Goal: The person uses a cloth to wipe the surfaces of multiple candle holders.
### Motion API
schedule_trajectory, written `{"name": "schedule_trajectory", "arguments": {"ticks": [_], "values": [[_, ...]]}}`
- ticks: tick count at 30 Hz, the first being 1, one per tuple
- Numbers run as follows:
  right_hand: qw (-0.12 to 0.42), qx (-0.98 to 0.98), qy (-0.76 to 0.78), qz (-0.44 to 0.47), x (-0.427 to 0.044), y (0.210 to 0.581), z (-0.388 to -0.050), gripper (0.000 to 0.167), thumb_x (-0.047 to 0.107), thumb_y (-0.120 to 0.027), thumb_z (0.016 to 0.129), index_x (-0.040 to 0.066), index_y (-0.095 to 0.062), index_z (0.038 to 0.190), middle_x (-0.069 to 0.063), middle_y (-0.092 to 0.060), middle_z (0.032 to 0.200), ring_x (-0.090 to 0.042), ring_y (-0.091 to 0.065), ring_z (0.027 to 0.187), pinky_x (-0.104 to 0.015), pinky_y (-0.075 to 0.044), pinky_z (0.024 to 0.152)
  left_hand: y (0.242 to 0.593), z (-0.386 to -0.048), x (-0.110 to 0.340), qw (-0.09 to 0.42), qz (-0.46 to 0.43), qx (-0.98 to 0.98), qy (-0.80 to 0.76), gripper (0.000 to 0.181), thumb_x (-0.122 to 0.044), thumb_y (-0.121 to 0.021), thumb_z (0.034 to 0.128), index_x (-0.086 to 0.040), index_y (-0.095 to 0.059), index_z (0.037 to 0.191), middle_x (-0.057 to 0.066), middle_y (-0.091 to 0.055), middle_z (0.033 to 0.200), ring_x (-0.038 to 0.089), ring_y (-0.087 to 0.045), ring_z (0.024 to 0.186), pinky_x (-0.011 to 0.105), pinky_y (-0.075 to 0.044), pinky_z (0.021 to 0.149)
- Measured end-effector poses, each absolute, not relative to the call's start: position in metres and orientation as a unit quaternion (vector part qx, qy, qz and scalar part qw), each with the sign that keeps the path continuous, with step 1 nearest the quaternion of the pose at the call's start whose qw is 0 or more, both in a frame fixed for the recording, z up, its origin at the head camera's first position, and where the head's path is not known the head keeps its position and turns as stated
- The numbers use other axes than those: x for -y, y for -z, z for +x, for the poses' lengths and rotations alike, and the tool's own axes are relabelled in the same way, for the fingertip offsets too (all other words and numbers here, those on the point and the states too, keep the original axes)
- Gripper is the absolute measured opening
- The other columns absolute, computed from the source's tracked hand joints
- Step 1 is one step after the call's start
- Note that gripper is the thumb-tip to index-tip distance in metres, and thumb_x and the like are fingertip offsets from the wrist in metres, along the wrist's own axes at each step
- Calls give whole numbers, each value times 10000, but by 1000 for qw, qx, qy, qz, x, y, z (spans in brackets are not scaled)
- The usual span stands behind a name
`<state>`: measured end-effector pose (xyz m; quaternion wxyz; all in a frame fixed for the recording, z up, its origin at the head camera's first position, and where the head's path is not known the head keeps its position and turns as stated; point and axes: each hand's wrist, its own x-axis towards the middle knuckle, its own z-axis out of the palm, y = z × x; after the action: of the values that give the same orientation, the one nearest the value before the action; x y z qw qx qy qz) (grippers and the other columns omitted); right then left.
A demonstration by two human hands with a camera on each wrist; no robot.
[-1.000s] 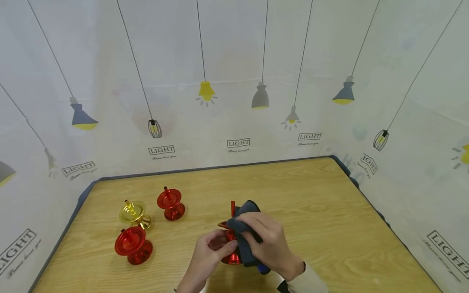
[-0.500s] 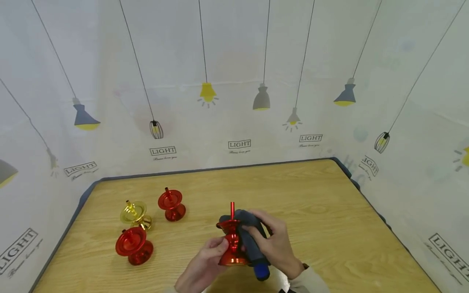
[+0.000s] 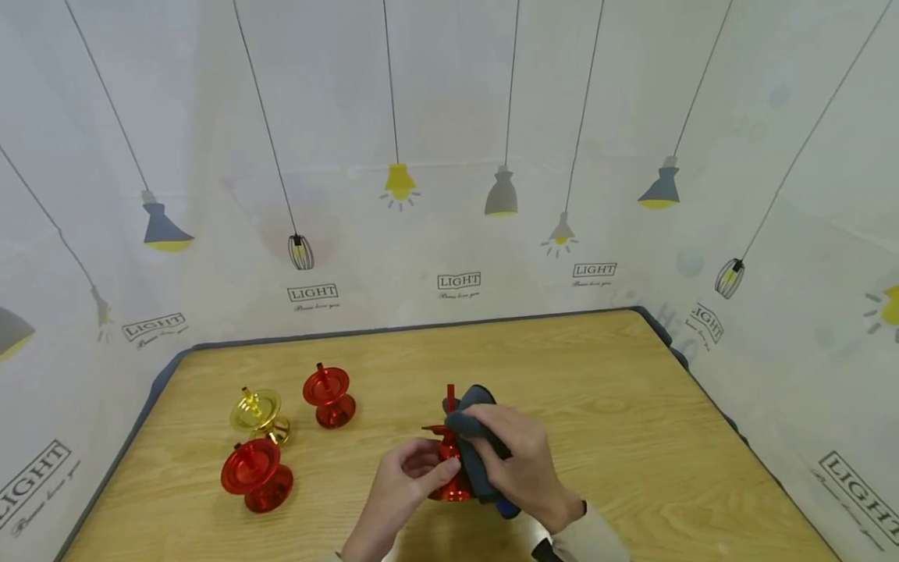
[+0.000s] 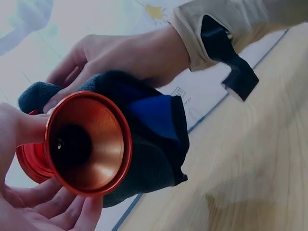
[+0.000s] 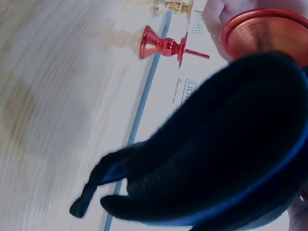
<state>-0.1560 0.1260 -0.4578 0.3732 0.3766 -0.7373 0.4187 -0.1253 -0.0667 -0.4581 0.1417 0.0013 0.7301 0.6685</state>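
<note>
In the head view my left hand (image 3: 402, 488) grips a shiny red candle holder (image 3: 453, 492) by its waist and base, above the table. My right hand (image 3: 527, 460) pinches a bunched dark blue cloth (image 3: 477, 468) against the holder's right side and dish. Part of the dish is hidden by this cloth. From the left wrist, the holder's hollow base (image 4: 108, 159) faces the camera, with left fingers (image 4: 53, 202) around it and a brighter blue patch on the cloth (image 4: 154, 115). The cloth (image 5: 221, 139) covers much of the right wrist view, below the holder's base (image 5: 269, 29).
Two red candle holders, one nearer (image 3: 256, 474) and one farther (image 3: 330, 396), stand on the left of the wooden table (image 3: 562, 375). A gold candle holder (image 3: 260, 414) stands close by them. A white curtain (image 3: 365, 257) printed with lamps hangs behind the table.
The right hand shifts the cloth down and then back up along the holder. The left hand's hold turns the holder, so its dish, level half a second ago, now appears tilted.
</note>
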Motion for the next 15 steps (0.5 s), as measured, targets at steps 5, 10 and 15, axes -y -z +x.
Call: {"name": "schedule_trajectory", "arguments": {"ticks": [5, 10, 15], "values": [[372, 728, -427, 386, -123, 461, -155, 199, 190, -638, 1008, 47, -707, 1129, -104, -751, 1027, -245, -732, 921, -230, -557, 920, 459, -124, 65, 132, 1, -732, -668, 471, -330, -790, 893, -3, -669, 1210, 50, -730, 1021, 153, -684, 911, 307, -575, 803], [349, 718, -458, 390, -124, 462, -152, 282, -5, -754, 883, 40, -699, 1156, -125, -748, 1040, -249, -735, 938, -218, -550, 930, 463, -127, 73, 177, 45, -679, -711, 467, -280, -709, 965, 59, -627, 1276, 38, -741, 1053, 120, -685, 953, 274, -566, 849], [298, 716, -526, 349, -124, 463, -151, 414, -145, -760, 800, 5, -689, 1180, -163, -749, 1051, -207, -738, 981, -201, -551, 915, 468, -128, 81, 269, 118, -536, -791, 367, -222, -547, 1057, 10, -598, 1338, -36, -744, 1095, 85, -679, 1028, 265, -537, 927]]}}
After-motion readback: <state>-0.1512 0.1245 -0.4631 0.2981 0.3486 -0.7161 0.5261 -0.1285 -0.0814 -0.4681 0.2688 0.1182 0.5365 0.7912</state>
